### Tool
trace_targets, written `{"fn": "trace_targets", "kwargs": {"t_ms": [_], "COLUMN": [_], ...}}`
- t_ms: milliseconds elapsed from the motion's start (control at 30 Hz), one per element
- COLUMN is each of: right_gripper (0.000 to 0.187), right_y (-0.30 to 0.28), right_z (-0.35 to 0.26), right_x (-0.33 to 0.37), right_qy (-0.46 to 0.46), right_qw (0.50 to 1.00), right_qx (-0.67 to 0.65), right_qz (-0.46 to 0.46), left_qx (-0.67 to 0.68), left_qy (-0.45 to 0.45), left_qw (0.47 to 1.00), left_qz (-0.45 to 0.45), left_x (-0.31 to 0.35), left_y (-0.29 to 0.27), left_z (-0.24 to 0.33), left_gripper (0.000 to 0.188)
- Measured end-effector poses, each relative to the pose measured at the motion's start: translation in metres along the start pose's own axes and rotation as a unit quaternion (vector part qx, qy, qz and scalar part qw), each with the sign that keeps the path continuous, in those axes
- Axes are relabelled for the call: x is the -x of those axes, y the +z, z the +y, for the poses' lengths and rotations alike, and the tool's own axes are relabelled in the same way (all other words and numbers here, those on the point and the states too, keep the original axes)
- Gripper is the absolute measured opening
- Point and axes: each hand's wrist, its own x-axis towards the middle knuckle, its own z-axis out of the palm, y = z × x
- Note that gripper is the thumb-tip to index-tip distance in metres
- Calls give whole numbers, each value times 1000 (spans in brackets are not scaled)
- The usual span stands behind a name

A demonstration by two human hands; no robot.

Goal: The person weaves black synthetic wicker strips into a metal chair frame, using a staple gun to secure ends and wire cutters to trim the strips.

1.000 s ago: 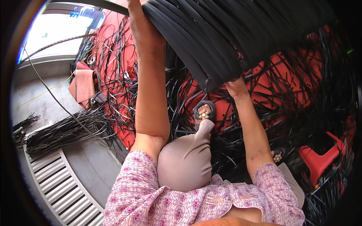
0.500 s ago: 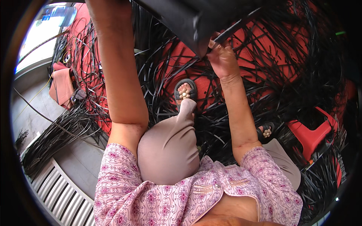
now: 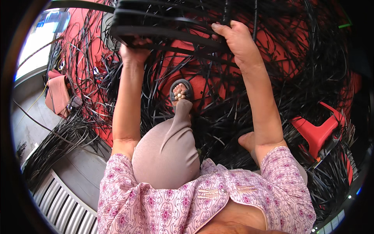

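Note:
A dark black boxy thing with flat bands along its near side [image 3: 175, 35] is held up in front of me, smeared by motion; its exact kind does not show. My left hand [image 3: 134, 50] is at its left end, with the fingers mostly hidden beneath it. At the right end, my right hand [image 3: 238, 41] has its thumb on the near edge and its fingers curled round it. Loose black flat strips [image 3: 218, 85] are strewn beneath, over a red floor covering [image 3: 183, 50].
My sandalled foot [image 3: 181, 91] stands among the strips. Right of my knees is a red plastic stool [image 3: 318, 130]. A thick bundle of black strips [image 3: 58, 142] and a slatted grey bench [image 3: 66, 202] are at the left, with a pink cloth [image 3: 57, 95] further up.
The black thing has swung round and levelled out in front of me. My left hand has come down and nearer; my right hand has risen slightly, holding the right end.

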Motion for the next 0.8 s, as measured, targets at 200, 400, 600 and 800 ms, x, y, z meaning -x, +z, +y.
{"fn": "trace_targets", "kwargs": {"t_ms": [200,400,600,800], "right_gripper": [38,33,26,28], "right_y": [-1,-14,-25,-33], "right_z": [71,92,86,97], "right_x": [-13,-10,-11,-18], "right_qy": [62,83,189,237], "right_qw": [949,981,980,968], "right_qx": [301,160,56,-42], "right_qz": [72,68,-8,-67], "left_qx": [-127,-519,-656,-791], "left_qy": [-241,330,399,363], "left_qw": [942,760,636,455], "left_qz": [196,212,-81,-187], "left_x": [7,35,93,87], "left_y": [-132,-88,36,50], "left_z": [-84,-42,-63,-96], "left_gripper": [30,30,14,16]}}
